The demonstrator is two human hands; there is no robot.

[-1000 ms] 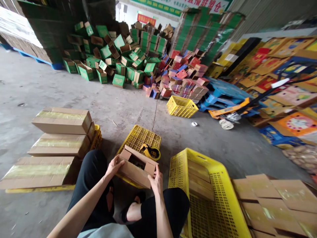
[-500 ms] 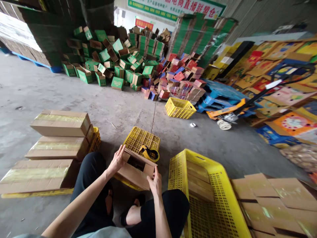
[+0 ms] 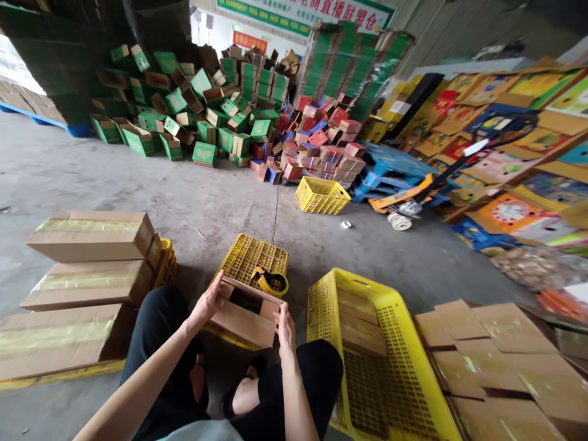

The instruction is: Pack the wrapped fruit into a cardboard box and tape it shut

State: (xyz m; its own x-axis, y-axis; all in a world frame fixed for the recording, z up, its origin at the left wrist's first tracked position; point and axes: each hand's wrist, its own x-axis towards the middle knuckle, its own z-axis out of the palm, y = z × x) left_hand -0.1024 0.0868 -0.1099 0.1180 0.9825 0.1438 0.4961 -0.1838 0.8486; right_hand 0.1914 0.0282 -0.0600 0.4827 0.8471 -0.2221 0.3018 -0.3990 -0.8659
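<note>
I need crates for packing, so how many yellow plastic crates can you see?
4: far crate on the floor, one under the open box, a big one at right, one under the taped boxes. More may be hidden.

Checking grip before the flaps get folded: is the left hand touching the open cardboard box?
Touching: the head view shows the left hand pressed against the open cardboard box.

Both hands, left hand (image 3: 209, 301) and right hand (image 3: 285, 323), on an open cardboard box (image 3: 245, 315) atop an upturned yellow crate (image 3: 253, 258).

Green wall banner (image 3: 305, 11) reads "电商直播联盟仓" (start cut off).
</note>
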